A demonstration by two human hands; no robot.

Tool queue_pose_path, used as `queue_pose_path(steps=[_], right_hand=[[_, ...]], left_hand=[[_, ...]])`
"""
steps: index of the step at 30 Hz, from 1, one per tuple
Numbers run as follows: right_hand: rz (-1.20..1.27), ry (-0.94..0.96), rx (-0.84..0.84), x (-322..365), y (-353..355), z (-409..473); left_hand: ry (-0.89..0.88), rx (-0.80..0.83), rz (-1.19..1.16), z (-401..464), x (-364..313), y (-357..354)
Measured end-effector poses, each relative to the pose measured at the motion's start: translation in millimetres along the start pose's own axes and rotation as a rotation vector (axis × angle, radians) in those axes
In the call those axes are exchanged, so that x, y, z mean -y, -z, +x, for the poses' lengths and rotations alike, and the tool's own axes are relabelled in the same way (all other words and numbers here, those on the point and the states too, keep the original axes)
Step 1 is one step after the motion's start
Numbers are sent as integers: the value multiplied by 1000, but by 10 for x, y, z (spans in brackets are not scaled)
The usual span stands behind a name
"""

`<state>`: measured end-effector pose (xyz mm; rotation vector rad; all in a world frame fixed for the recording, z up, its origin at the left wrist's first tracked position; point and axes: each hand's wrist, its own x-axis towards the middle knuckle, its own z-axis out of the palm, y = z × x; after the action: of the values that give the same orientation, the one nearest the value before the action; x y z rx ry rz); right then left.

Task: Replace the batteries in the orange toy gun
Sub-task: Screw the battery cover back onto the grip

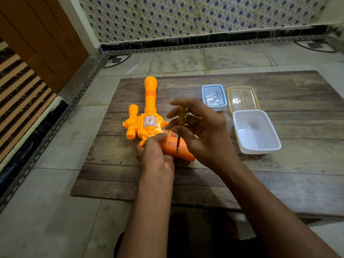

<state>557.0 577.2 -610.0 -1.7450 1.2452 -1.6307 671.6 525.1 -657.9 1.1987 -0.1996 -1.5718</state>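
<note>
The wooden table (242,175) stands low on a tiled floor (46,211). The orange toy gun (149,120) lies flat near the table's left edge, with its barrel pointing to the far edge and its handle toward the near edge. The left hand (156,155) is closed around the gun where the body meets the handle and holds it down. The right hand (201,131) is just right of the gun and above its handle; its fingers pinch a yellow screwdriver (181,125), held almost upright, whose tip touches the handle. On the right half stand a white container (256,133), a yellow lid (242,99) and a blue box (214,96), close together.
</note>
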Motion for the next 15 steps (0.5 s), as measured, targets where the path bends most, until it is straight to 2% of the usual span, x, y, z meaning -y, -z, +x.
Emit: queue_pose_path(steps=[3, 7, 15], right_hand=[[-55, 61, -3, -2, 1, 0], [48, 47, 42, -12, 44, 14], [-258, 194, -52, -20, 68, 51]], left_hand=[[-6, 29, 21, -29, -23, 8], [17, 69, 16, -68, -42, 10], [-6, 119, -59, 152, 82, 154]])
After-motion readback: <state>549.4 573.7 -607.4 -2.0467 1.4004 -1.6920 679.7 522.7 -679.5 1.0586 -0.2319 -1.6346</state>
